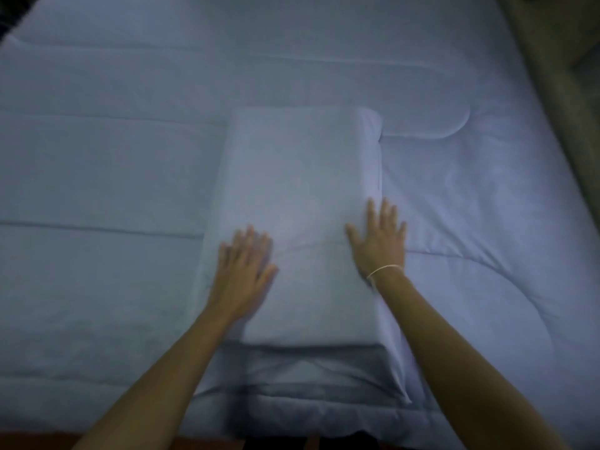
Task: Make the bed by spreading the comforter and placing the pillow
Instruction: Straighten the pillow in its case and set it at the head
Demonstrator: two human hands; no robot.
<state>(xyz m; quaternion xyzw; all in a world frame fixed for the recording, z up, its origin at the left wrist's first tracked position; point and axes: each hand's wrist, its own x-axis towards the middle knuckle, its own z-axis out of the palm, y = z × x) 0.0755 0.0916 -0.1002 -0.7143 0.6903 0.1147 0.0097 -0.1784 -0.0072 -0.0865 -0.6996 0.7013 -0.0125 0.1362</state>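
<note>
A pale blue pillow (302,190) lies lengthwise on the matching quilted comforter (107,164), which covers the bed. My left hand (245,267) rests flat on the pillow's left part, fingers straight and a little blurred. My right hand (380,238), a thin band on its wrist, presses flat on the pillow's right edge, fingers spread. The pillow's near end overhangs in a loose, shadowed flap of pillowcase (302,368).
The comforter reaches the bed's near edge (292,433), with a dark reddish floor or frame below. A beige wall or headboard strip (561,76) runs along the bed's right side. A dark object sits at the far left corner (9,17).
</note>
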